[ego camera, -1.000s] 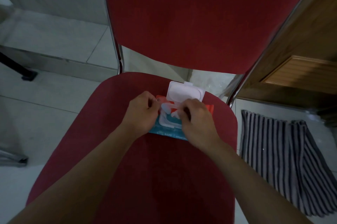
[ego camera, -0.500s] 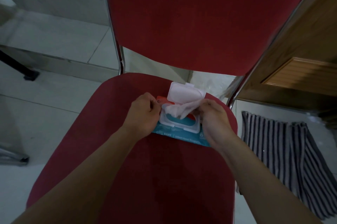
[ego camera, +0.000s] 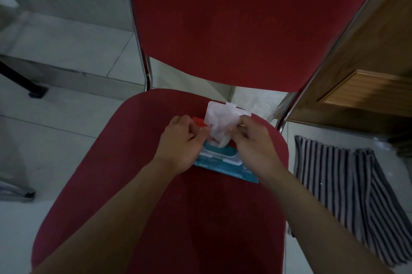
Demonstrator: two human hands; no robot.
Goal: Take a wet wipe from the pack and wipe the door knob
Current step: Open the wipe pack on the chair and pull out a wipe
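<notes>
We are in the first step: getting a wipe out of the pack (ego camera: 225,166), which lies flat on the red chair seat (ego camera: 156,206) a little right of the frame's centre. Its white flip lid (ego camera: 219,111) stands open toward the chair back. Our right hand (ego camera: 256,146) has its fingers (ego camera: 244,127) pinched on the wet wipe (ego camera: 221,135), which rises crumpled from the opening while its lower end sits inside the pack, so by our reading it is only partly out. Our left hand (ego camera: 180,144) rests on the left part of the pack, its fingers curled narrow near the opening. We cannot tell whether they pinch the wipe's edge or only press the pack down.

The door knob is not in sight. A wooden panel (ego camera: 367,86) fills the upper right of the frame, and a striped cloth (ego camera: 347,195) lies on the floor at the right.

Next, we judge, comes a steady pull up and away with the right hand while the left keeps the pack down, so that the light pack does not lift with the wipe. We should watch that a second wipe does not trail out behind the first. Closing the lid would keep the rest moist. After that we need to turn and find the knob.
</notes>
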